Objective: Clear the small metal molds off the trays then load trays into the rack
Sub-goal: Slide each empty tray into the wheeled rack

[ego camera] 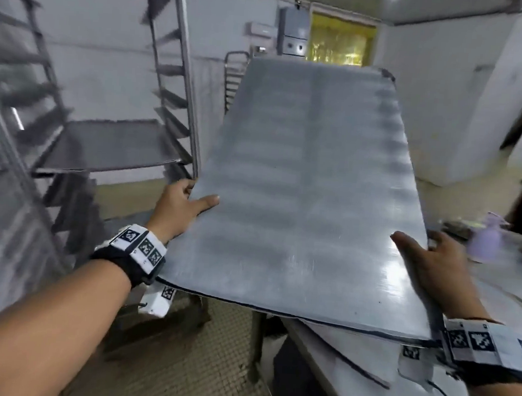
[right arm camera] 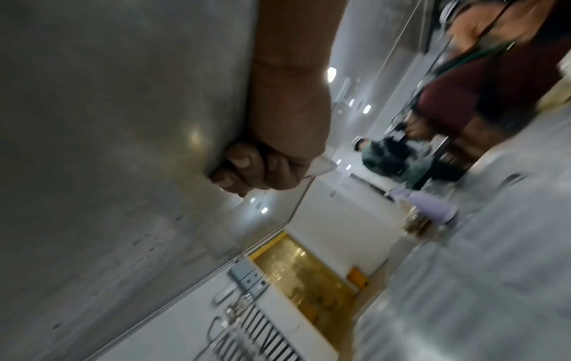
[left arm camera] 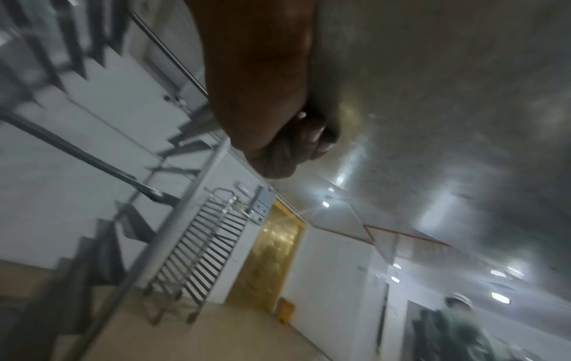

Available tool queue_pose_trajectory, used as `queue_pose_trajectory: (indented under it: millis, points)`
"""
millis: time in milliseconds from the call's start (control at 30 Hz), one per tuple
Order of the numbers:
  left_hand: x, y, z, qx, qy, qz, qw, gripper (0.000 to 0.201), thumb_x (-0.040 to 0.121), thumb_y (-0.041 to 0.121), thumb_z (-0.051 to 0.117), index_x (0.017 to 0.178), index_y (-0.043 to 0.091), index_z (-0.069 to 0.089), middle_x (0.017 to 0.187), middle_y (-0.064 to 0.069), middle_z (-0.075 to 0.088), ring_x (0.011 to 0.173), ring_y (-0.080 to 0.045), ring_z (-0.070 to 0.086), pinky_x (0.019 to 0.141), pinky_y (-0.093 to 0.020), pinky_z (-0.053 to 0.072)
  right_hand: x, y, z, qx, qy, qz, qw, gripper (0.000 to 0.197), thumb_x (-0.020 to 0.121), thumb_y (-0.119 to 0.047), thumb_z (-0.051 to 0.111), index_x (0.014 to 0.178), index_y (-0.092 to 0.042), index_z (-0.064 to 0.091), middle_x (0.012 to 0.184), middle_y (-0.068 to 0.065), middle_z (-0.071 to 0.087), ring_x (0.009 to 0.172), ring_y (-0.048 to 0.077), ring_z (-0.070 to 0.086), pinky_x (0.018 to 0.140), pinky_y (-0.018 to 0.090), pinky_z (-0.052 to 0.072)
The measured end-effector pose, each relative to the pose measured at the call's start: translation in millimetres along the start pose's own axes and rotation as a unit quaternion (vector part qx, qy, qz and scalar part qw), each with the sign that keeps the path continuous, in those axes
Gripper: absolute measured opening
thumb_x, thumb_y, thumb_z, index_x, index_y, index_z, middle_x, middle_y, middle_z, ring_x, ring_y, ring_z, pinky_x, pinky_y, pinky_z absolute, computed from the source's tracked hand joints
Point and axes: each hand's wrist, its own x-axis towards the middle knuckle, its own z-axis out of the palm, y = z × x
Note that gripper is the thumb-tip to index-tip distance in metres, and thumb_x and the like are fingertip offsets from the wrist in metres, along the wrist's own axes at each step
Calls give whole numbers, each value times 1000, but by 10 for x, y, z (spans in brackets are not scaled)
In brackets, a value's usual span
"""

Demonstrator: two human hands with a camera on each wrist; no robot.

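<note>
My left hand (ego camera: pixel 180 206) and right hand (ego camera: pixel 431 259) clamp long edges of metal tray (ego camera: pixel 310 176); long axis points away, far end raised; rack (ego camera: pixel 106 94) left.

rack (ego camera: pixel 84 99) left, tray (ego camera: pixel 310 185) centre, table (ego camera: pixel 374 376) below-right

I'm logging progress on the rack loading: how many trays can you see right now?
2 for certain. One tray is carried, tilted, gripped by the left hand and right hand. One loaded tray sits in the rack. More may lie under the carried one.
</note>
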Motion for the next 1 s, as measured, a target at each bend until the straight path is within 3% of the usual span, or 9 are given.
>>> queue_pose_trajectory:
  millis: [133, 300, 367, 500, 633, 700, 833, 933, 1000]
  points:
    - [-504, 29, -492, 30, 98, -28, 994, 49, 67, 44, 90, 103, 16, 73, 94, 5, 78, 84, -8, 74, 70, -25, 59, 153, -239, 311, 26, -85, -33, 996, 47, 82, -47, 77, 110, -11, 64, 94, 9, 67, 88, 25, 64, 77, 31, 44]
    - [-1382, 96, -951, 69, 190, -73, 977, 38, 75, 33, 88, 102, 12, 71, 89, 4, 76, 72, 4, 70, 64, -19, 57, 67, -410, 770, 55, -183, -78, 978, 47, 85, -41, 76, 116, -7, 67, 96, -1, 62, 90, 18, 58, 80, 28, 39]
    - [-1761, 134, -1074, 84, 206, -94, 970, 29, 76, 31, 87, 98, 19, 72, 84, 14, 77, 75, 4, 72, 68, -18, 57, -25, -366, 1002, 63, -229, -92, 967, 50, 82, -49, 76, 111, -9, 69, 96, -4, 66, 90, 16, 62, 78, 29, 42]
    - [-2461, 41, -1156, 95, 251, -140, 953, 19, 81, 17, 83, 94, 19, 69, 71, 25, 73, 63, 4, 69, 55, -14, 55, -284, -97, 1437, 66, -310, -83, 945, 73, 66, -78, 71, 107, -17, 71, 93, -4, 75, 87, 17, 71, 80, 39, 57]
    - [-3019, -250, -1190, 117, 269, -198, 935, 22, 80, 20, 84, 94, 16, 68, 68, 20, 73, 60, 3, 69, 50, -11, 50, -676, 104, 1625, 75, -372, -61, 923, 36, 77, -54, 79, 93, -21, 73, 80, -5, 77, 74, 16, 73, 73, 44, 60]
    - [-3247, -439, -1222, 119, 266, -221, 931, 27, 77, 24, 87, 95, 12, 71, 72, 7, 76, 65, -5, 73, 54, -17, 54, -821, 201, 1680, 77, -400, -52, 912, 31, 78, -47, 81, 90, -20, 73, 76, -4, 76, 72, 17, 74, 69, 43, 60]
    - [-3506, -687, -1280, 137, 244, -273, 920, 64, 62, 58, 89, 103, 12, 74, 94, -2, 78, 83, -20, 76, 77, -43, 62, -990, 355, 1794, 77, -433, -25, 898, 32, 79, -43, 82, 90, -14, 74, 76, -2, 77, 73, 19, 75, 69, 43, 61]
    - [-3510, -701, -1260, 135, 242, -294, 915, 42, 71, 40, 88, 97, 11, 75, 87, -2, 79, 77, -19, 76, 77, -47, 62, -1030, 475, 1896, 64, -445, -13, 893, 46, 73, -55, 81, 85, -12, 74, 76, 1, 77, 71, 23, 75, 71, 52, 60]
    - [-3450, -721, -1263, 133, 240, -298, 914, 40, 69, 41, 88, 94, 13, 73, 81, 1, 78, 73, -15, 75, 75, -44, 62, -1025, 504, 1956, 67, -450, -5, 890, 47, 72, -56, 82, 85, -11, 74, 75, 2, 77, 72, 24, 74, 72, 54, 60]
